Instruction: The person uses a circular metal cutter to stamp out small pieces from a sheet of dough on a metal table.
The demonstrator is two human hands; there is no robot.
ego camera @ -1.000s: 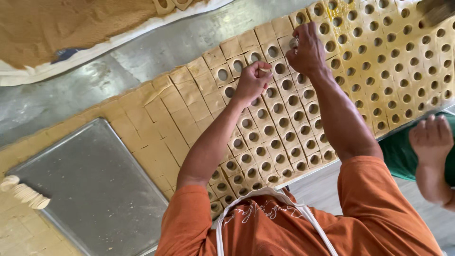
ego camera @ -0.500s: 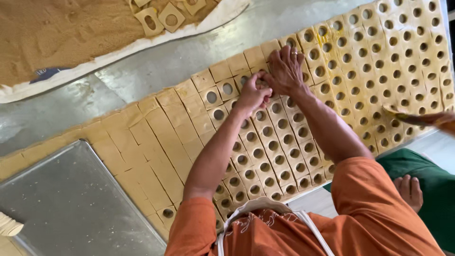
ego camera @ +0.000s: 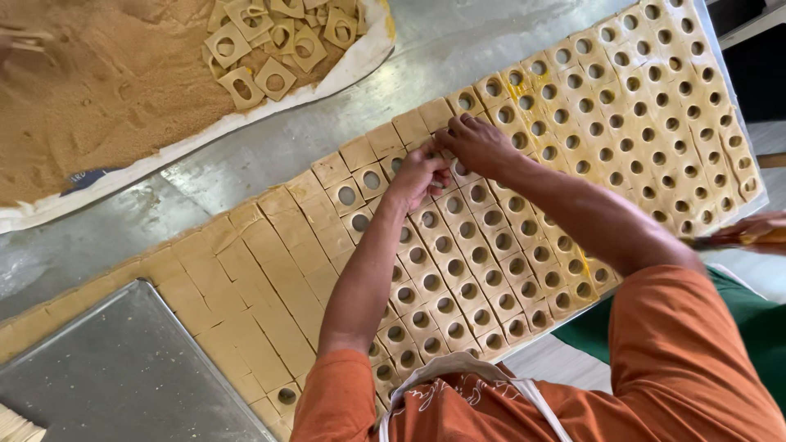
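A long sheet of tan dough (ego camera: 270, 270) lies cut into squares on a metal table; the squares (ego camera: 622, 123) on its right part each have a round hole. My left hand (ego camera: 416, 178) is curled tight over a square at the edge of the holed area, and what its fingers hold is hidden. My right hand (ego camera: 479, 143) lies just beside it, fingers spread and tips touching the same squares. Both forearms reach out from my orange shirt and apron.
A heap of brown flour on a white sheet (ego camera: 106, 90) carries several loose holed squares (ego camera: 270, 41) at the back. A flat metal tray (ego camera: 123, 376) sits front left. Another person's hand (ego camera: 757, 233) holds something thin at the right edge.
Both hands have moved left along the dough to the border of the plain squares and come together. The view shifted, bringing the flour heap and loose squares into sight.
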